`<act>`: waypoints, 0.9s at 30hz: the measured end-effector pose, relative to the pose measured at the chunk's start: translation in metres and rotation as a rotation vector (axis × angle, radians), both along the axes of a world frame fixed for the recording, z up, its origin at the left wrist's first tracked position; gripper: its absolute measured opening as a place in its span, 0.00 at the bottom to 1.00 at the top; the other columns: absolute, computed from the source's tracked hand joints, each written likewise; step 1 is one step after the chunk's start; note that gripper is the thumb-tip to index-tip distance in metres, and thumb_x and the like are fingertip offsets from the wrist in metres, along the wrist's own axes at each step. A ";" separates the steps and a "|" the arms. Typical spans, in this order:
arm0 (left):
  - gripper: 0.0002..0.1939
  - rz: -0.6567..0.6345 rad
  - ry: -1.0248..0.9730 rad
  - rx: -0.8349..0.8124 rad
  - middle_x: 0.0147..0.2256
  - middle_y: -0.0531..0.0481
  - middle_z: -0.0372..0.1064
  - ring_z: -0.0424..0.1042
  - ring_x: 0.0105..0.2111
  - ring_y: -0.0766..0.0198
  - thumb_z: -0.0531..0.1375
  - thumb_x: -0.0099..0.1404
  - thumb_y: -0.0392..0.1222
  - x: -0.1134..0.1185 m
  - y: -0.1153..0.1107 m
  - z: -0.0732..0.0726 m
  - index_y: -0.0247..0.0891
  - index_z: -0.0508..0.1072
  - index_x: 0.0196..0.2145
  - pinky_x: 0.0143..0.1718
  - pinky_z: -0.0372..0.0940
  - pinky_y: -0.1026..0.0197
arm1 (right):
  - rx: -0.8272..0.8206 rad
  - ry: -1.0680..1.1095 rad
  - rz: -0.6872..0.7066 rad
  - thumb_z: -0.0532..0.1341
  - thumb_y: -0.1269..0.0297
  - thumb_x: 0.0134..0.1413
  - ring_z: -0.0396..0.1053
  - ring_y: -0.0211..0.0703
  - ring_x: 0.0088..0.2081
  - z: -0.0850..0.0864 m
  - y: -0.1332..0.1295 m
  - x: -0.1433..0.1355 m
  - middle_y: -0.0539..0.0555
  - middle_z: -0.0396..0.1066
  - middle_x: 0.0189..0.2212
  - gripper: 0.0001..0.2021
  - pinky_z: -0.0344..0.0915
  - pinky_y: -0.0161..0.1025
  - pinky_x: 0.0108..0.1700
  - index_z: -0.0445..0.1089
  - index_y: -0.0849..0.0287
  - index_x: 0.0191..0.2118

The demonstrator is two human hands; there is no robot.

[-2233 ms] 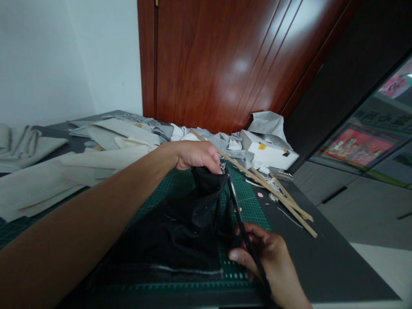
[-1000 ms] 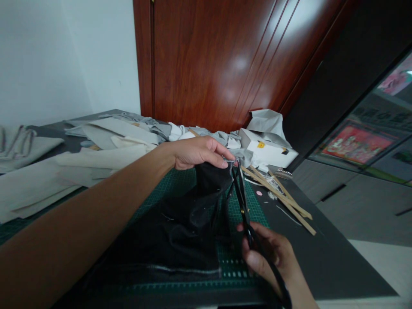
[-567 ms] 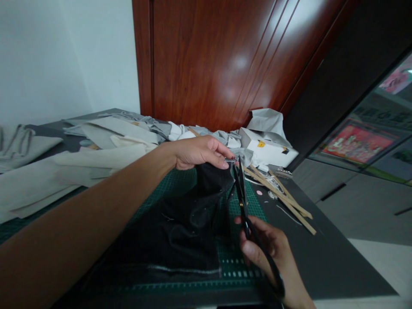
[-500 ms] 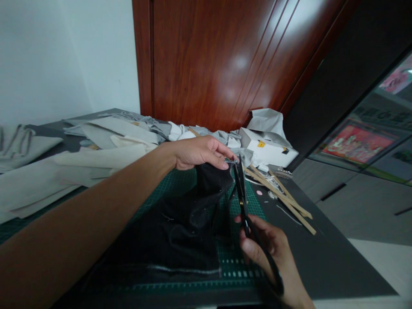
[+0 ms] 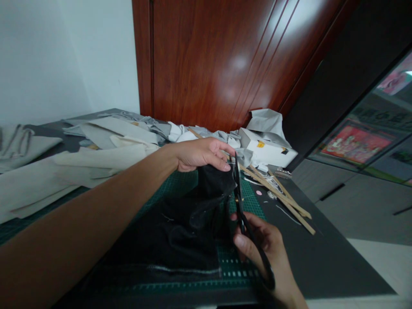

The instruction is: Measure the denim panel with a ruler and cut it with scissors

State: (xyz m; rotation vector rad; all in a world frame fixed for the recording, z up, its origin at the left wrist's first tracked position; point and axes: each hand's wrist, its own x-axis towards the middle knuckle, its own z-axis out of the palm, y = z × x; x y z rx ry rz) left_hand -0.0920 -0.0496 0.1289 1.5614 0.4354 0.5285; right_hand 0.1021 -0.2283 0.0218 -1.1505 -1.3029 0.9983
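My left hand [image 5: 206,154] pinches the upper edge of a black cloth [image 5: 180,227] and lifts that corner off the mat. The rest of the cloth lies rumpled, with a pale stitched line along its near edge. In my right hand [image 5: 260,249] is a pair of black scissors [image 5: 237,199], fingers through the handles and blades pointing away from me. The blade tips are right beside my left fingertips, at the lifted edge of the cloth. Whether the blades touch the fabric I cannot tell.
Under the cloth lies a green cutting mat [image 5: 254,201] on a dark table [image 5: 325,257]. Cream fabric pieces [image 5: 106,159] spread along the left and back. At the back right are a white box [image 5: 270,148] and wooden strips [image 5: 289,201], with small scraps nearby.
My right hand and the scissors have shifted slightly left, toward the cloth edge. The blades look closer together than before. My left hand keeps its hold, nearly still.
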 end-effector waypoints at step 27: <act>0.27 -0.042 -0.060 0.016 0.35 0.48 0.82 0.81 0.35 0.62 0.72 0.57 0.29 0.002 -0.001 -0.002 0.34 0.76 0.54 0.49 0.71 0.54 | -0.046 0.074 -0.019 0.80 0.52 0.42 0.54 0.32 0.19 -0.001 0.001 -0.011 0.44 0.63 0.21 0.23 0.53 0.30 0.20 0.79 0.60 0.41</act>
